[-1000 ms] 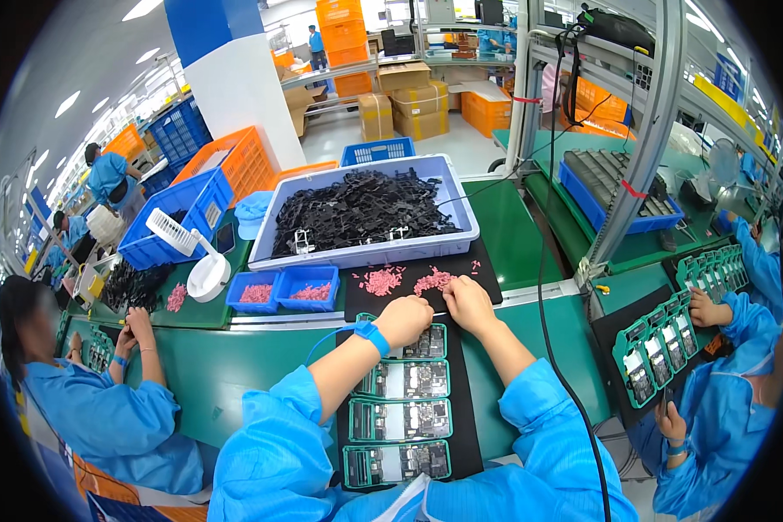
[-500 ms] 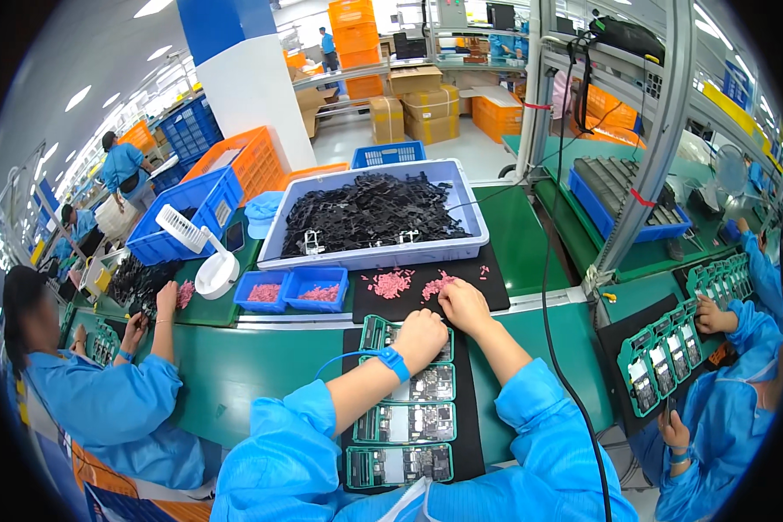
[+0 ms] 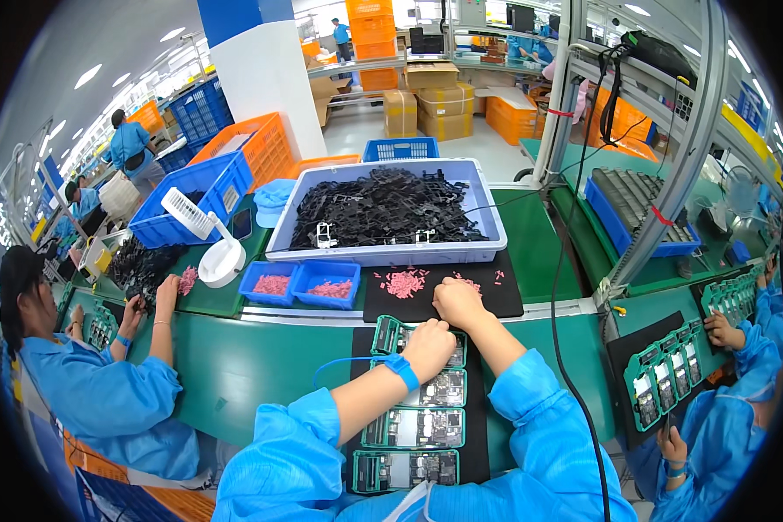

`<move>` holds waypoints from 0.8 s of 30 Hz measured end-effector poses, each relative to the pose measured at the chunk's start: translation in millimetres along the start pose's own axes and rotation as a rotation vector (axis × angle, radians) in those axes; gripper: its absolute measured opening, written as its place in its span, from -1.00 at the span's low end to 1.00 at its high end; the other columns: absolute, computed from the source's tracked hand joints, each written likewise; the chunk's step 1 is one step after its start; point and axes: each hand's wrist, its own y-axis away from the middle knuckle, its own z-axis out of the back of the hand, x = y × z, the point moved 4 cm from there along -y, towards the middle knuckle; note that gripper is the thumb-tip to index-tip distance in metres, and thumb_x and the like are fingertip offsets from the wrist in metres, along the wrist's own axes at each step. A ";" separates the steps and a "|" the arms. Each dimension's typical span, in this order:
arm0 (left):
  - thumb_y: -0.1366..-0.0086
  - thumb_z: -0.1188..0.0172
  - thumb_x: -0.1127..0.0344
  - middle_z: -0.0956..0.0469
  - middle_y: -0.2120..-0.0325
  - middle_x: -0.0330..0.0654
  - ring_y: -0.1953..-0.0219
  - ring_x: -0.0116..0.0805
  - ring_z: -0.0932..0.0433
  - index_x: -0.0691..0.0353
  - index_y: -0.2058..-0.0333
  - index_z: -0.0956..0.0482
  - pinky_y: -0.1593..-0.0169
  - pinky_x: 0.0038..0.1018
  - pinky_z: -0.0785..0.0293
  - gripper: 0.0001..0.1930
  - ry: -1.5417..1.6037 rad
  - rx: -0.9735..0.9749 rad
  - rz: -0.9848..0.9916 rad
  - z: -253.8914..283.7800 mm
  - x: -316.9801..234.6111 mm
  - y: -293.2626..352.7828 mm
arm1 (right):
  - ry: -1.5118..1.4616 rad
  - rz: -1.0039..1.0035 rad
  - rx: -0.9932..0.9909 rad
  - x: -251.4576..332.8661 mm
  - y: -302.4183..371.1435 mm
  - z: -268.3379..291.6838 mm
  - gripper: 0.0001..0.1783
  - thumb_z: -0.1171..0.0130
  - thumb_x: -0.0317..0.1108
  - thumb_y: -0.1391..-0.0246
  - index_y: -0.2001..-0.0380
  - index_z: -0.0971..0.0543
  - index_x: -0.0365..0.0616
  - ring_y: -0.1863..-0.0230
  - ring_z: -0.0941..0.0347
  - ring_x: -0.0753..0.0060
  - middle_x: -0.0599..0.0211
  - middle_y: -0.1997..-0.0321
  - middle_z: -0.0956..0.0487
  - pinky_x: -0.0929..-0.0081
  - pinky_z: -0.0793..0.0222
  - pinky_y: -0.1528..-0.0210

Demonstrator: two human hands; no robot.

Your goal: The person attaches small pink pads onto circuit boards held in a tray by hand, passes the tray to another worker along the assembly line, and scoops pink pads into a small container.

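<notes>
Several circuit boards sit in a row of green frames [image 3: 413,470] on a black mat running towards me. Over the farthest frames is my left hand [image 3: 430,350], with a blue wrist strap [image 3: 399,371] and its fingers pinched together. My right hand [image 3: 458,302] is just beyond it, fingers curled closed, beside small pink pieces [image 3: 404,283] heaped on a second black mat [image 3: 383,304]. Both sets of fingertips come close together; what they hold is too small or hidden to make out.
A large pale bin [image 3: 391,255] of black parts stands behind the mat. Two small blue trays [image 3: 326,300] hold pink pieces, next to a white fan [image 3: 221,261]. A black cable [image 3: 557,339] hangs at my right. Co-workers work on both sides, with another board row [image 3: 665,370] at right.
The view has shifted slightly. My right hand has moved a little left across the pink pieces, closer to my left hand, which has come slightly nearer to me.
</notes>
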 end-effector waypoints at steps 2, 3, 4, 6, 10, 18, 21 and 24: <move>0.07 -0.13 0.45 -0.49 0.48 -0.10 0.31 -0.15 -0.49 0.24 0.59 -0.58 0.17 -0.31 -0.45 -0.94 0.046 -0.007 0.004 1.0 2.7 0.0 | 0.046 0.039 -0.009 -1.8 -0.2 -0.9 -0.89 -0.11 -0.41 0.09 0.50 -0.55 -0.23 0.23 -0.49 0.05 0.08 0.35 -0.51 0.21 -0.42 0.13; 0.07 -0.13 0.46 -0.49 0.48 -0.10 0.31 -0.14 -0.49 0.24 0.59 -0.58 0.17 -0.29 -0.46 -0.95 0.071 -0.003 0.011 -1.6 5.0 -1.3 | 0.091 0.081 -0.021 -2.8 2.4 -0.6 -0.87 -0.08 -0.40 0.05 0.48 -0.53 -0.26 0.23 -0.49 0.03 0.05 0.35 -0.51 0.20 -0.42 0.13; 0.07 -0.15 0.43 -0.50 0.50 -0.09 0.32 -0.12 -0.52 0.19 0.56 -0.62 0.20 -0.27 -0.48 -0.92 0.080 -0.019 0.003 -2.7 10.6 -0.9 | 0.092 0.079 -0.020 -0.3 4.3 2.3 -0.87 -0.08 -0.40 0.05 0.48 -0.53 -0.26 0.23 -0.49 0.03 0.05 0.35 -0.51 0.20 -0.42 0.13; 0.07 -0.17 0.39 -0.53 0.53 -0.10 0.35 -0.12 -0.55 0.11 0.51 -0.67 0.25 -0.26 -0.50 -0.88 0.105 -0.009 0.020 -8.0 20.5 -0.5 | -0.008 -0.030 -0.076 -3.7 14.3 12.8 -0.87 -0.03 -0.40 0.00 0.44 -0.50 -0.25 0.23 -0.47 -0.01 0.03 0.35 -0.51 0.17 -0.40 0.13; 0.03 -0.19 0.33 -0.55 0.55 -0.10 0.39 -0.11 -0.57 0.03 0.46 -0.69 0.31 -0.24 -0.48 -0.86 0.073 0.020 0.013 -1.5 22.5 -3.6 | -0.146 -0.107 -0.094 -11.2 65.3 42.1 -0.89 -0.04 -0.39 -0.03 0.44 -0.49 -0.20 0.25 -0.44 -0.04 0.03 0.37 -0.49 0.14 -0.38 0.19; 0.04 -0.24 0.27 -0.57 0.49 -0.14 0.29 -0.12 -0.55 0.01 0.47 -0.68 0.21 -0.22 -0.37 -0.88 0.028 0.161 0.026 0.5 25.3 -4.5 | -0.163 -0.080 0.021 15.8 144.3 36.2 -0.92 -0.09 -0.40 0.01 0.47 -0.51 -0.18 0.28 -0.44 0.03 0.10 0.42 -0.48 0.19 -0.38 0.20; 0.06 -0.27 0.25 -0.57 0.45 -0.15 0.25 -0.13 -0.55 -0.11 0.31 -0.69 0.19 -0.23 -0.35 -0.75 0.056 0.266 0.029 3.1 31.6 -4.5 | -0.106 -0.032 -0.020 21.3 143.2 40.5 -0.94 -0.11 -0.42 0.03 0.48 -0.50 -0.17 0.28 -0.44 0.05 0.13 0.42 -0.47 0.22 -0.38 0.19; 0.02 -0.29 0.19 -0.56 0.37 -0.19 0.17 -0.18 -0.52 -0.18 0.20 -0.67 0.11 -0.26 -0.29 -0.68 0.055 0.278 0.034 6.9 35.2 1.8 | -0.215 0.052 -0.072 35.6 140.3 48.2 -0.93 -0.15 -0.43 0.06 0.47 -0.48 -0.15 0.31 -0.43 0.08 0.17 0.44 -0.44 0.24 -0.38 0.24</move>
